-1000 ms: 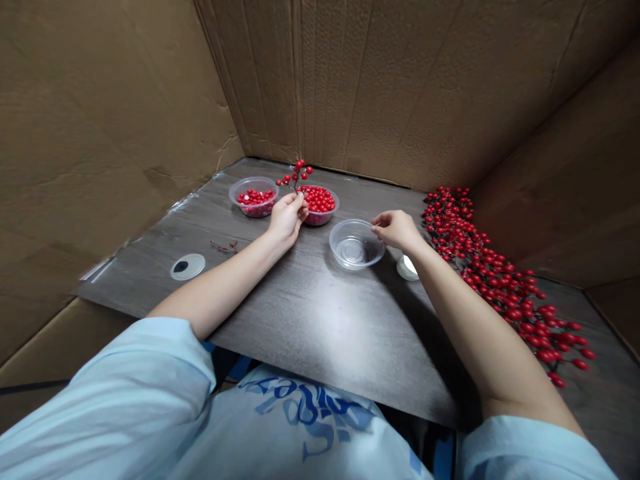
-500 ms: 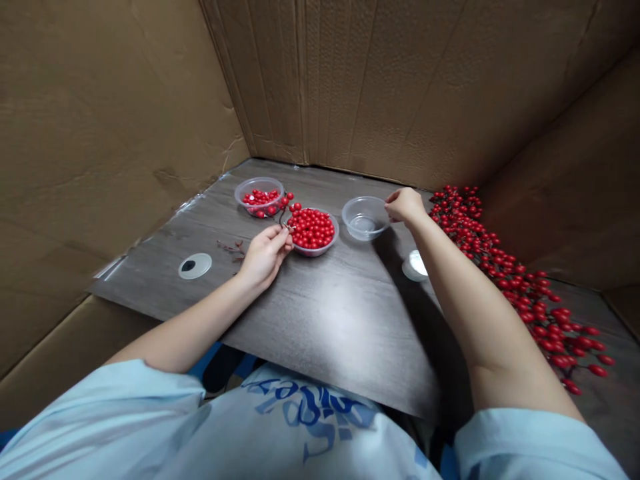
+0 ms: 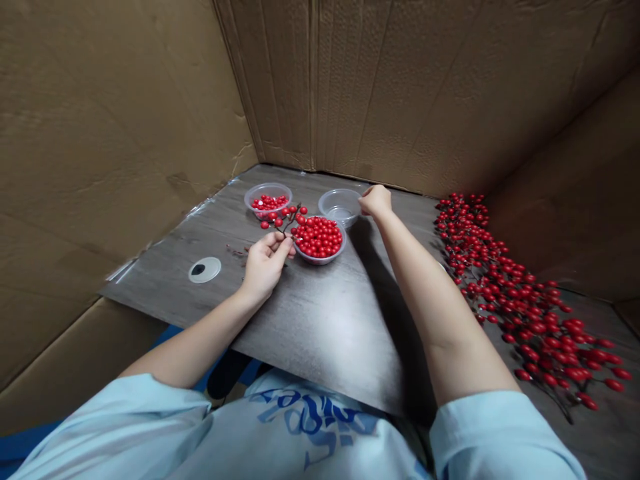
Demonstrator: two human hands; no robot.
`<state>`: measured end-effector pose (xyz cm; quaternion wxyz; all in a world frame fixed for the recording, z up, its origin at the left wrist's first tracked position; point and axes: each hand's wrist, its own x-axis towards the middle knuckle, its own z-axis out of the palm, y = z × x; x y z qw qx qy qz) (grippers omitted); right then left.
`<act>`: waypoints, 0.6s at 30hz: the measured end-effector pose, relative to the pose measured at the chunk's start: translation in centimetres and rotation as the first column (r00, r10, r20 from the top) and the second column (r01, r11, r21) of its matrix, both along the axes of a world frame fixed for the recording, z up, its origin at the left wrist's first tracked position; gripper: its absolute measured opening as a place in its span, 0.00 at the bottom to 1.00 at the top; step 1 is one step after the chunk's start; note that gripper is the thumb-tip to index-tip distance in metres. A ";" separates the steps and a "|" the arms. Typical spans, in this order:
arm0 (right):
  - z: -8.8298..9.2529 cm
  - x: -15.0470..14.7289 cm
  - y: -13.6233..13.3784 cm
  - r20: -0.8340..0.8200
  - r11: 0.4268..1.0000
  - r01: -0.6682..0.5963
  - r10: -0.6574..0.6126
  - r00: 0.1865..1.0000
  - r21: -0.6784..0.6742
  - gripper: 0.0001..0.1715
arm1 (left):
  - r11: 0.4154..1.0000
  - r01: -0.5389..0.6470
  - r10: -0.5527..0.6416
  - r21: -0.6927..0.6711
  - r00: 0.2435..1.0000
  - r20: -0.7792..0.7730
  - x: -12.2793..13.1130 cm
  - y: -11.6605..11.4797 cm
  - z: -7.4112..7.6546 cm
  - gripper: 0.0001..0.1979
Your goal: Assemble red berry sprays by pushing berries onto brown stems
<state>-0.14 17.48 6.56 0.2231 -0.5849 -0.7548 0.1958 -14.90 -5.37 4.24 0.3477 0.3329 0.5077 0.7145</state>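
Pinched between the thumb and fingers of my left hand (image 3: 265, 267) is a small sprig of red berries (image 3: 284, 230), its tip rising beside a plastic bowl (image 3: 323, 260) full of loose red berries. My right hand (image 3: 376, 200) is closed on the rim of a transparent plastic bowl (image 3: 338, 196) with nothing seen inside. That bowl stands just behind the full one, close to its rim. Further left, another transparent bowl (image 3: 254, 209) holds some red berries and a small white piece.
Bare twigs (image 3: 235, 251) lie left of my left hand, partly hidden by it. A round whitish disc with a dark spot (image 3: 205, 270) lies near the left edge. Berry branches (image 3: 525, 287) pile along the right side. Cardboard walls (image 3: 380, 93) enclose the grey table (image 3: 320, 327).
My right hand has moved left with the transparent bowl, bringing it close to the full bowl. My left hand still holds the sprig. The small white-topped container is now mostly hidden behind my right forearm.
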 end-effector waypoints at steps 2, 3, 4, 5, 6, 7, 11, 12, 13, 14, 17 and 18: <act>-0.7 -1.1 -0.3 -0.042 0.999 0.020 -0.022 0.999 -0.035 0.11 | 1.000 -0.010 0.010 0.000 1.000 0.002 0.0 0.4 0.2 0.11; -1.0 -1.5 -0.6 -0.065 0.998 0.018 -0.021 0.998 -0.054 0.10 | 1.000 -0.006 0.006 -0.002 1.000 0.009 0.1 0.5 0.3 0.12; -1.3 -1.9 -0.9 -0.088 0.997 0.008 -0.014 0.996 -0.073 0.10 | 1.000 0.002 -0.002 -0.005 1.000 0.018 0.2 0.7 0.3 0.12; -1.4 -2.1 -1.3 -0.110 0.996 -0.005 -0.005 0.994 -0.092 0.11 | 1.000 0.013 -0.013 -0.008 1.000 0.026 0.3 0.8 0.3 0.12; -1.5 -2.2 -1.8 -0.129 0.994 -0.018 0.004 0.992 -0.110 0.12 | 1.000 0.027 -0.027 -0.009 0.999 0.033 0.5 0.8 0.2 0.13; -1.5 -2.2 -2.3 -0.143 0.992 -0.030 0.012 0.990 -0.124 0.13 | 0.999 0.041 -0.041 -0.008 0.998 0.040 0.6 0.9 0.2 0.13; -0.4 -0.8 -4.8 -0.142 0.998 -0.034 0.028 0.989 -0.043 0.15 | 0.996 0.094 -0.094 0.012 0.995 0.037 0.9 1.0 0.0 0.13; -0.1 -0.3 -5.4 -0.117 0.997 -0.071 0.076 0.990 0.044 0.15 | 0.995 0.102 -0.102 0.014 0.995 0.019 0.9 1.0 0.0 0.12; 0.2 0.2 -6.1 -0.105 0.987 -0.134 0.143 0.984 0.088 0.15 | 0.995 0.101 -0.101 0.014 0.995 -0.008 0.9 1.0 -0.1 0.11; 0.5 0.6 -6.7 -0.090 0.969 -0.213 0.225 0.970 0.123 0.15 | 0.995 0.094 -0.093 0.013 0.995 -0.043 1.0 0.9 -0.2 0.09; 0.9 1.3 -8.2 0.043 0.852 -0.460 0.465 0.884 0.249 0.14 | 0.999 0.028 -0.021 0.035 0.982 -0.187 1.1 0.9 -0.5 0.06; 0.8 1.4 -8.6 0.099 0.810 -0.522 0.515 0.851 0.268 0.14 | 0.999 0.005 0.007 0.052 0.972 -0.234 1.2 0.8 -0.5 0.06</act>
